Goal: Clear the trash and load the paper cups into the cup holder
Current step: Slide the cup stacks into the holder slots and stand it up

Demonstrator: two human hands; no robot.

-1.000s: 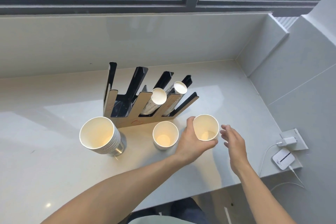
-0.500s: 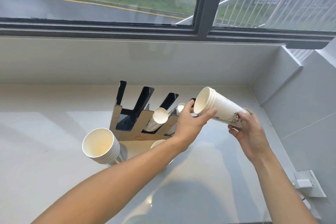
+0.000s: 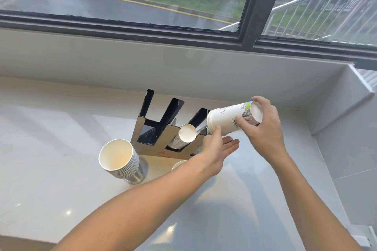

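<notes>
My right hand (image 3: 265, 128) grips a stack of printed white paper cups (image 3: 228, 119), held on its side above the right end of the black and wood cup holder (image 3: 155, 132). The stack's rims point left toward the holder. My left hand (image 3: 218, 149) lies flat and open just under the rim end, thumb touching the stack. One slot of the holder holds a cup stack (image 3: 186, 133) with its base facing me. A tall stack of plain cups (image 3: 118, 159) stands upright left of the holder. Another cup's rim (image 3: 179, 164) peeks out behind my left forearm.
The white counter (image 3: 61, 179) runs under a window sill (image 3: 183, 61). A grey wall (image 3: 346, 149) closes the right side, with a white socket (image 3: 367, 240) at the lower right edge.
The cup stack was lifted off the counter, turned on its side and swung so its rims face the holder. My left hand let go of it and opened flat beneath.
</notes>
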